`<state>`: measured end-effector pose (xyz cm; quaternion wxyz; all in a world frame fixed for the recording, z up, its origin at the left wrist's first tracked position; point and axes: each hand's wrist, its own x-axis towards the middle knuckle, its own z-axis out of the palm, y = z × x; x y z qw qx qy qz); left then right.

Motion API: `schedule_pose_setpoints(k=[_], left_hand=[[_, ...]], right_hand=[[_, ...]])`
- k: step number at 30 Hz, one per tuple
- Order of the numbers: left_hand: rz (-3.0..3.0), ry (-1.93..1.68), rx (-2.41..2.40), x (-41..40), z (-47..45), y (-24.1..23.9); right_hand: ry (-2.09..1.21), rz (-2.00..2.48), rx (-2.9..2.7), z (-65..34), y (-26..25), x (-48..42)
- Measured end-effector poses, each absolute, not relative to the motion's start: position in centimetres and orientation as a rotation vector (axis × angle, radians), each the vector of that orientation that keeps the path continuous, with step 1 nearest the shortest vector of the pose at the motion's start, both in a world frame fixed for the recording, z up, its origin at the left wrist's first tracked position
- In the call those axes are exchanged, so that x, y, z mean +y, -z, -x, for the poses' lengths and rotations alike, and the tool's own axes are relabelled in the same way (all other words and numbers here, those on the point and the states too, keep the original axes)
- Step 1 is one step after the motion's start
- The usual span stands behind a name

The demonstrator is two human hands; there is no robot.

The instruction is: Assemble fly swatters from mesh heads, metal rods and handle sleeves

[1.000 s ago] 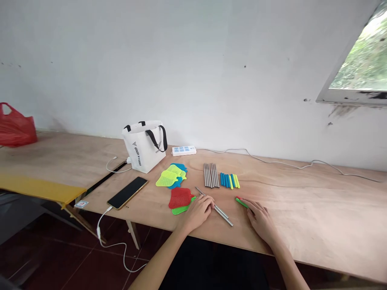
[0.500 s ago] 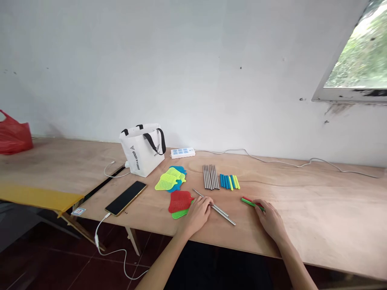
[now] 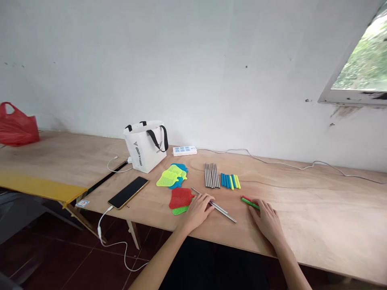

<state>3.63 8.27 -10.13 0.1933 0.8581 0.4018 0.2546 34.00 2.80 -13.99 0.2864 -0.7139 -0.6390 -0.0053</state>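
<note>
1. A white bag (image 3: pixel 144 151) is standing by the left edge of the tabletop (image 3: pixel 320 217), toward the far corner; a power strip (image 3: pixel 184 151) is lying just beside it at the far edge, its cord (image 3: pixel 272 161) running rightward along that edge.
2. A phone (image 3: pixel 128 192) is lying near the front left corner, a white cable plugged into its near end.
3. Across a gap, a red bag (image 3: pixel 19 128) is sitting on a second table.
4. Yellow meshes (image 3: pixel 166 178) and blue meshes (image 3: pixel 177 184) are overlapping in front of the white bag; nearer the front edge, a red mesh (image 3: pixel 180 197) is partly covering a green mesh (image 3: pixel 180 210).
5. Mid-tabletop, a row of rods (image 3: pixel 212 177) is lying just left of blue and yellow sticks (image 3: pixel 230 181).
6. Near the front edge, the left hand (image 3: pixel 199 211) is resting palm-down, hiding the middle of some loose rods (image 3: pixel 225 214) and part of the green mesh; its fingers are curving loosely over the rods, their grip impossible to tell.
7. The right hand (image 3: pixel 267 219) is lying low near that edge, its fingers bending over one end of a red stick (image 3: pixel 246 198) and a green stick (image 3: pixel 250 203); whether they are gripping or just pressing, I cannot tell.
</note>
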Motion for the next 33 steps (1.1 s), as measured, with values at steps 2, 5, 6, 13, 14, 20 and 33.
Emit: schedule_pose_setpoints(k=[2,5,6,13,14,20,33], left_hand=[[-2.387,-0.711,1.139,8.3,-3.6,10.1],[-2.371,-0.725,1.151,8.3,-3.7,10.1],[-2.372,-0.729,1.156,8.3,-3.7,10.1],[-2.433,-0.725,1.226,8.3,-3.8,10.3],[-2.435,-0.725,1.227,8.2,-3.8,10.2],[-2.441,-0.668,1.237,8.3,-3.8,9.9],[-2.393,-0.677,1.204,8.2,-3.7,9.8]], right_hand=[[0.037,1.929,-1.699,-33.9,14.1,2.8],[0.067,1.942,-1.697,-33.8,14.1,2.7],[0.083,1.950,-1.693,-33.8,14.2,2.7],[0.133,2.039,-1.654,-33.9,14.3,2.8],[0.113,2.024,-1.660,-33.9,14.3,2.8],[-0.004,1.872,-1.722,-33.7,13.6,2.7],[-0.086,1.752,-1.781,-33.6,13.0,2.6]])
